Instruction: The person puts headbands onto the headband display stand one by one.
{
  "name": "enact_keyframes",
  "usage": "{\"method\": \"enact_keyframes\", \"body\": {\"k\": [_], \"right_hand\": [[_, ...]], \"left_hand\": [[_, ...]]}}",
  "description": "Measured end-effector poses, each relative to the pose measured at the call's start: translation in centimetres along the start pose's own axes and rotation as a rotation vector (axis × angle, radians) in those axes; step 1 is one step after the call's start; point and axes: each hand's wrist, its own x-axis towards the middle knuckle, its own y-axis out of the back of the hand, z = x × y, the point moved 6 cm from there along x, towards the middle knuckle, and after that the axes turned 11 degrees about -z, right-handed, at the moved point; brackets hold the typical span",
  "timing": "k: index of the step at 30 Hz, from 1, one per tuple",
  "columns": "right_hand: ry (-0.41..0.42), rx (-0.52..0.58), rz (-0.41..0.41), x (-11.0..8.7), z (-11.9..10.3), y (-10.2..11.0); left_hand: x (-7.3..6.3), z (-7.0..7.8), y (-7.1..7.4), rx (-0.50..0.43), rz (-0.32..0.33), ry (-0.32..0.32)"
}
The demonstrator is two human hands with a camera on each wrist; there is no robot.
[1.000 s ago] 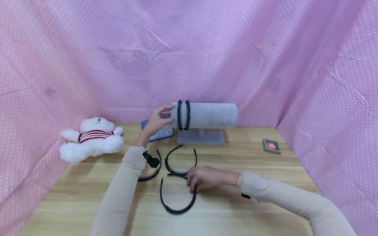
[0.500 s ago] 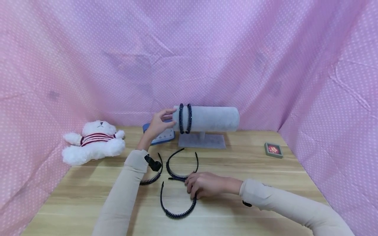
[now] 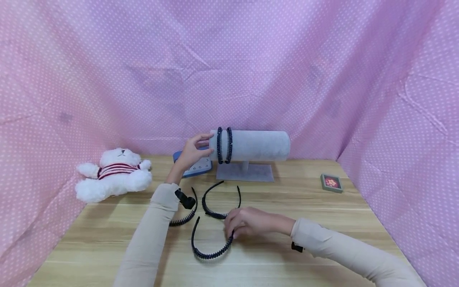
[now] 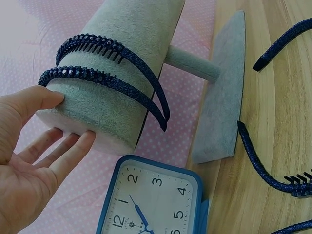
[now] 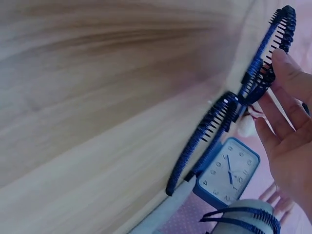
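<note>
In the head view, my left hand [image 3: 195, 151] holds the left end of a grey velvet display stand's roll [image 3: 263, 145], thumb on its side and fingers at its end face. Two dark, toothed headbands [image 4: 80, 73] sit around that roll near my hand. My right hand [image 3: 251, 222] pinches another dark headband [image 3: 208, 255] at its right side, low over the wooden table. The right wrist view shows my thumb against this headband's toothed band [image 5: 291, 31]. Just behind lies another headband [image 3: 204, 202], and one more headband [image 3: 183, 220] is partly hidden by my left forearm.
A blue-framed clock [image 3: 199, 169] leans behind my left hand. At the left is a white plush bear [image 3: 116, 179] in a striped top. A small framed star picture [image 3: 331, 183] lies at the right. Pink dotted cloth [image 3: 322, 79] surrounds the table.
The headband in my right hand has shifted slightly leftward and tilted, its free tip rising in the view. My left hand stays at the roll's end. The whole head view has dropped a little.
</note>
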Motion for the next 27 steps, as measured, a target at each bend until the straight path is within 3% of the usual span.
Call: {"method": "enact_keyframes", "body": {"k": [12, 27], "right_hand": [[0.047, 0.35, 0.153, -0.2, 0.5, 3.0], [-0.131, 0.587, 0.37, -2.2, 3.4, 5.3]], "left_hand": [[0.0, 0.1, -0.1, 0.005, -0.005, 0.02], [0.3, 0.0, -0.1, -0.022, -0.018, 0.054]]}}
